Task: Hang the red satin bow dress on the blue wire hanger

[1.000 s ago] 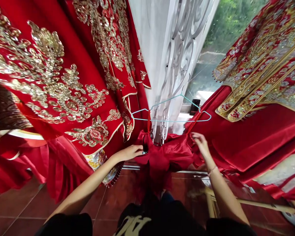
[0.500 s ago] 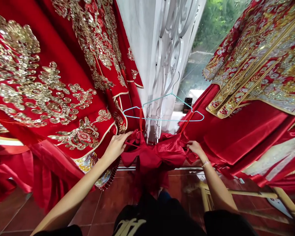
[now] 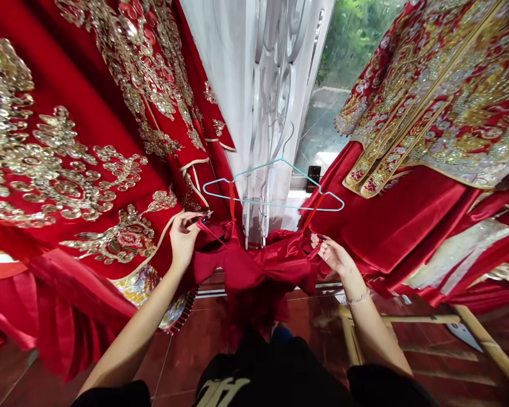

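The person's left hand [image 3: 181, 242] was raised left of centre in the frame, its fingers [image 3: 190, 221] pinched shut on the end of a thin red strap [image 3: 207, 230]. The right hand [image 3: 335, 255] was right of centre, its fingers [image 3: 320, 243] closed in the same way on a second red strap [image 3: 315, 252]. A thin bracelet [image 3: 358, 298] circled the right wrist.

Between the hands, in the lower middle of the frame, a red satin dress [image 3: 248, 271] hung in bunched folds above the tiled floor [image 3: 186, 362]. A narrow red band [image 3: 232, 200] rose from the dress to a pale blue wire hanger [image 3: 271, 202], which hung just above the dress, with the second strap reaching it on the right side. The hanger's hook [image 3: 287, 138] curved upward against a white patterned curtain [image 3: 220, 85].

A large red robe with gold embroidery [image 3: 68, 158] filled the left of the frame, and a red jacket with dense gold and silver embroidery [image 3: 432, 96] hung at the upper right, above a red satin skirt [image 3: 398, 226]. A black phone [image 3: 313, 178] stood on the window sill [image 3: 299, 182] behind the hanger. A pale wooden stand [image 3: 401, 319] showed at the lower right.
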The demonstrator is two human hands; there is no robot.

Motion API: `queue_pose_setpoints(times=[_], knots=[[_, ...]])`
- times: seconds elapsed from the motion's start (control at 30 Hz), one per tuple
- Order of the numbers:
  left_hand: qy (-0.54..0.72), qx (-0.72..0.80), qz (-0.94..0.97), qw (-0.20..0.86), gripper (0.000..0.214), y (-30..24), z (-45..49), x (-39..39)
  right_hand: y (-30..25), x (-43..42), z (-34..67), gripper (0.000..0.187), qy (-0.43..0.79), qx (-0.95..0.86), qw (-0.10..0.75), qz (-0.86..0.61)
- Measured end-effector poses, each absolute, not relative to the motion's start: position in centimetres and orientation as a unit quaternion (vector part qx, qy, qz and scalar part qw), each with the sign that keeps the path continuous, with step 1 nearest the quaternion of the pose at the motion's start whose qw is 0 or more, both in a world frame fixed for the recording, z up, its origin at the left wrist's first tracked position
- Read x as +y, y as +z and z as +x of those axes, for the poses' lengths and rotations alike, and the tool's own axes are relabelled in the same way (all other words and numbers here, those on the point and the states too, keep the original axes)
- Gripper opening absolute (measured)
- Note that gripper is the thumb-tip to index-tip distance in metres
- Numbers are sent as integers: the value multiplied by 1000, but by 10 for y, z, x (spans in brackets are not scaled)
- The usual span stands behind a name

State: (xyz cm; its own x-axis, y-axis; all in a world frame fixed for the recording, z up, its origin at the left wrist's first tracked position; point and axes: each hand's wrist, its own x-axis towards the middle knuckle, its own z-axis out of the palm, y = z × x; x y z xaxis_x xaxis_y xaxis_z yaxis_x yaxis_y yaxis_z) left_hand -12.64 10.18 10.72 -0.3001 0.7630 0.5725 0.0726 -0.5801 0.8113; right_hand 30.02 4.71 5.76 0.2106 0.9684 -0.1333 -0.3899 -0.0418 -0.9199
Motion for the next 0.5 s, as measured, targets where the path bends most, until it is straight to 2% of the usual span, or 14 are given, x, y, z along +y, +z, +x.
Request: queue_pose_setpoints(times=[0.13, 0.2, 0.27, 0.4, 0.5], knots=[[693, 367, 565, 257, 37, 112, -124, 113, 42, 37, 302, 26, 530, -200, 736, -371], [702, 369, 558, 244, 37, 115, -126, 122, 42, 34, 301, 30, 490, -186, 779, -344], [721, 374, 542, 214, 40, 121, -129, 135, 48, 33, 297, 41, 425, -214, 814, -333], [721, 358, 569, 168, 44, 141, -133, 163, 72, 41, 282, 77, 259, -327, 831, -368], [686, 344, 620, 166, 43, 153, -131, 182, 80, 49, 273, 84, 171, -376, 815, -407]])
